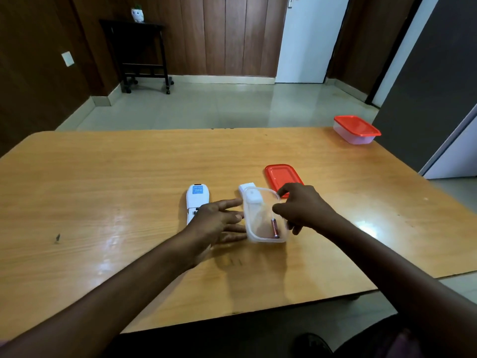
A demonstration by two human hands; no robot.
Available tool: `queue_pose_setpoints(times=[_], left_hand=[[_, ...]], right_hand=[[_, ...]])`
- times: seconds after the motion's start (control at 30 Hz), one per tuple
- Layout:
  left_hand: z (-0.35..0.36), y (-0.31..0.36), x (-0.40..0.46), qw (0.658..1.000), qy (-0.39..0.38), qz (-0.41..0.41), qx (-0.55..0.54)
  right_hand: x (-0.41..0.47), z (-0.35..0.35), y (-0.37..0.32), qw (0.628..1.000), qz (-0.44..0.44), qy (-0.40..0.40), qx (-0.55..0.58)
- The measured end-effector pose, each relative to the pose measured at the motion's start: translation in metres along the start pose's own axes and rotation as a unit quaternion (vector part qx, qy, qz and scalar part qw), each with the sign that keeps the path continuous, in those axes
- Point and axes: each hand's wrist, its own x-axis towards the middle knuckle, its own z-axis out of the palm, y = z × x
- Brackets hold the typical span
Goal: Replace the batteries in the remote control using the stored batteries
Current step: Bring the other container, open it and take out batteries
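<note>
From the head view, my right hand (305,206) hangs over the right rim of the clear tub (251,237), fingers curled downward with the thumb reaching into the tub; whether it pinches anything I cannot tell, since the fingertips hide behind the knuckles. My left hand (219,220) lies flat with straight, spread fingers against the tub's left wall, steadying it.

One battery (274,228) lies on the tub floor, just below and inside my right thumb. Its long axis runs away from me, nearly parallel to the tub's long side, one end toward my body and the other toward the far wall. Which pole faces where is too small to read.

To lift it well, I judge I should come down with thumb and forefinger across its middle, pinching across the short axis so it does not roll, while the left hand holds the tub from sliding.

The remote (196,202) lies face down just beyond my left hand, long axis also running away from me, its open compartment at the near end under my knuckles. The white cover (249,193) rests at the tub's far rim, the red lid (282,178) beyond my right hand. A second, closed box (356,129) sits well away at the far right.
</note>
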Motion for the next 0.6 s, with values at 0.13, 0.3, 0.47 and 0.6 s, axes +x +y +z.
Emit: queue_pose_setpoints(times=[0.13, 0.3, 0.47, 0.6], left_hand=[[0.002, -0.013, 0.0, 0.988, -0.025, 0.059, 0.137], [0.01, -0.02, -0.006, 0.917, -0.001, 0.162, 0.364], [0.016, -0.025, -0.007, 0.899, 0.018, 0.204, 0.388], [0.02, -0.027, -0.006, 0.897, 0.024, 0.215, 0.386]], right_hand=[[-0.001, -0.007, 0.004, 0.999, -0.031, -0.017, -0.033], [-0.005, -0.013, -0.004, 0.991, -0.032, -0.081, -0.105], [-0.009, -0.015, -0.005, 0.97, -0.034, -0.104, -0.217], [-0.009, -0.005, -0.005, 0.955, -0.051, -0.04, -0.291]])
